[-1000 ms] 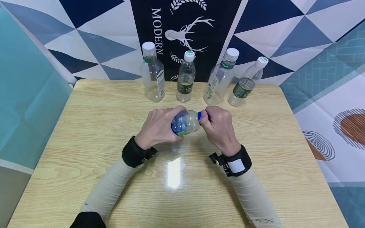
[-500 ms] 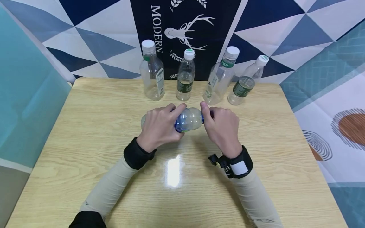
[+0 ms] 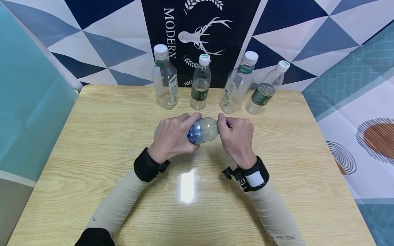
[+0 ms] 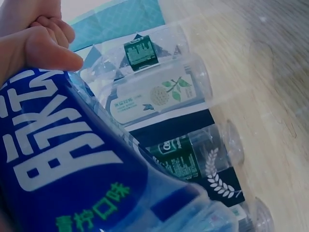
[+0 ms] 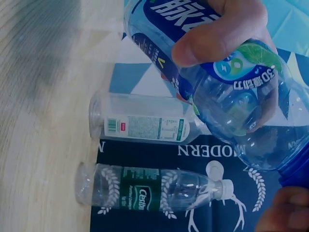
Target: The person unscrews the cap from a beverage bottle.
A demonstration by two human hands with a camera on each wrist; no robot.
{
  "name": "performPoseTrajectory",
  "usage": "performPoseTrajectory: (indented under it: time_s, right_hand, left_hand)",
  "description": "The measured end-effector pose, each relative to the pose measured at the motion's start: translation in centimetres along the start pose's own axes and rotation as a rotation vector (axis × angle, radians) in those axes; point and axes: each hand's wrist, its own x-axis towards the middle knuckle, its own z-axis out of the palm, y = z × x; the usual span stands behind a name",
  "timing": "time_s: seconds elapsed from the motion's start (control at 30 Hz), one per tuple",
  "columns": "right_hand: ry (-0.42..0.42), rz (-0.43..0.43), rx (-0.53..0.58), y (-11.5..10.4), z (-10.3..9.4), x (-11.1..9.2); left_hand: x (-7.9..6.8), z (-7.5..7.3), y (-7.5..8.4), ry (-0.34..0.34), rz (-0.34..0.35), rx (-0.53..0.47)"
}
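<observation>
A clear plastic bottle with a blue label is held sideways above the table. My left hand grips it round the body; the bottle's base peeks out left of that hand. At the neck end, my right hand grips the blue cap, which its fingers mostly cover in the head view. The right wrist view shows the label's lime picture and the left thumb pressed across the bottle. Large white characters on the blue label fill the left wrist view, below the right hand.
Several clear bottles with white caps stand along the table's back edge: a large bottle, a small green-labelled bottle, another large bottle and a small bottle. Patterned cloth rises behind the wooden table.
The bottle has levelled, so its base end now shows left of my left hand. My right hand rolled at the cap, its thumb swinging up and away, then shifted slightly back left.
</observation>
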Motion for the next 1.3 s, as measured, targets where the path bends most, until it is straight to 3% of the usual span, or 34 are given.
performPoseTrajectory:
  time_s: [0.33, 0.8, 0.93, 1.17, 1.3]
  right_hand:
    - [0.019, -0.061, 0.058, 0.4, 0.2, 0.0]
    - [0.031, -0.148, 0.003, 0.2, -0.1, 0.1]
    - [-0.046, -0.070, -0.055, 0.0, -0.4, 0.2]
    - [-0.210, 0.201, -0.147, -0.3, -1.1, 0.4]
    - [-0.224, 0.239, -0.168, -0.5, -1.0, 0.4]
  left_hand:
    - [0.0, -0.2, -0.1, -0.034, -0.013, -0.057]
    - [0.2, -0.5, -0.5, -0.124, -0.024, -0.162]
    - [0.1, -0.3, -0.5, -0.069, -0.028, -0.085]
    - [-0.1, 0.4, -0.2, 0.047, 0.009, 0.115]
    - [-0.2, 0.5, -0.1, 0.090, 0.017, 0.156]
